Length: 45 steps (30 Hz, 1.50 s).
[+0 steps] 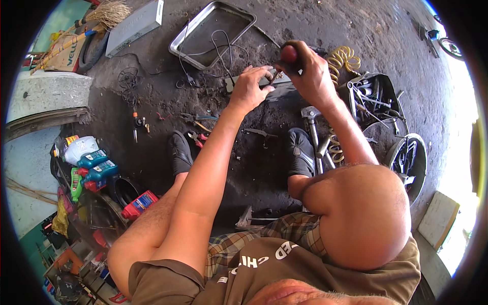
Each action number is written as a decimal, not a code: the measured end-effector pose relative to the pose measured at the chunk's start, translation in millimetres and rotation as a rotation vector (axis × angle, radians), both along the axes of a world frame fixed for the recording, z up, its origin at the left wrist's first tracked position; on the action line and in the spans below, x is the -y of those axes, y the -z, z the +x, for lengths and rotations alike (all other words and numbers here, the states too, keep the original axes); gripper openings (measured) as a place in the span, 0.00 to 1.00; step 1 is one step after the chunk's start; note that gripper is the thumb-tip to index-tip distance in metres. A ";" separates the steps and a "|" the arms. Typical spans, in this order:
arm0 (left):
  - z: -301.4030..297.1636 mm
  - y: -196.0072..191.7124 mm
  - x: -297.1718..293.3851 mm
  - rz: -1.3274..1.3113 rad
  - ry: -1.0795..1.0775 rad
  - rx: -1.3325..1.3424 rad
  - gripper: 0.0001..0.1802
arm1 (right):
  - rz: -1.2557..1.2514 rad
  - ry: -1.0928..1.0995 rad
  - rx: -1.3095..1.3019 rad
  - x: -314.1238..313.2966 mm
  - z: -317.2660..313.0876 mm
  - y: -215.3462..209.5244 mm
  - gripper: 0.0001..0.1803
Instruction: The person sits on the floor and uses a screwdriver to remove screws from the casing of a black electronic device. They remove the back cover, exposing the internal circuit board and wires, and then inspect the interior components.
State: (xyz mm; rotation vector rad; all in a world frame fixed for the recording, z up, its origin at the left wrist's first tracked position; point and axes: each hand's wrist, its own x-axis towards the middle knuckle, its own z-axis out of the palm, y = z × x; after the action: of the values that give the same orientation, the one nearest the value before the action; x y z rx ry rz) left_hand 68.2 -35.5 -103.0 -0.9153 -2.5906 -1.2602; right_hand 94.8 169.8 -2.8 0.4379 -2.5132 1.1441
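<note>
Head view, left to right. Far left, mid-height: cluster of plastic bottles [90, 161], glossy, teal and white w/ coloured caps, standing close together; just below-right, a red plastic container [140, 204] lying tilted. Upper left: straw broom [104, 12], bristles frayed, beside a flat grey rectangular box [134, 25]. Top centre: shallow metal tray [179, 44], rounded corners, dull sheen, w/ thin black wires [219, 46] looping across and out of it onto the ground. Ground [152, 101] throughout: dark, oily, gritty concrete. Centre-left: pliers [195, 119] w/ coloured grips lying flat nr a black shoe [179, 152].

Centre, upper: left hand [249, 87], fingers curled, pressing down on and gripping the near end of a flat grey metal part [278, 86], which lies on the ground at upper centre of frame. Right hand [305, 71], clenched in a fist round a dark-handled tool w/ rounded reddish butt [290, 53]; the tool's tip points down at the metal part, contact pt hidden by fingers. Hands nearly touching.

Right of centre: second black shoe [300, 152]; alongside it a steel hammer-like tool [311, 124]. Upper right: coiled yellow air hose [344, 58], springy plastic spiral. Right: black open toolbox [373, 99] full of chrome wrenches, jumbled. Lower right: round spoked wheel part [409, 160], black rim.
</note>
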 end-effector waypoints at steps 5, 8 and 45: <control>3.3 -9.8 -0.7 -0.052 0.001 0.048 0.20 | 0.037 -0.045 -0.063 9.0 -3.4 -5.6 0.26; 8.5 -13.8 -3.2 -0.069 -0.032 0.019 0.21 | 0.135 -0.126 -0.077 10.7 -8.9 -13.2 0.23; 9.6 -1.7 0.9 -0.036 -0.039 0.003 0.18 | 0.416 -0.566 0.129 13.5 -43.0 -52.4 0.18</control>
State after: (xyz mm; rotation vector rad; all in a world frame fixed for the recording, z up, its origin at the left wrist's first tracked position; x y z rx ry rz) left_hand 77.7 -36.4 -101.3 -0.8654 -2.6288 -1.2100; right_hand 51.9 156.2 49.6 1.2866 -2.8322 0.8206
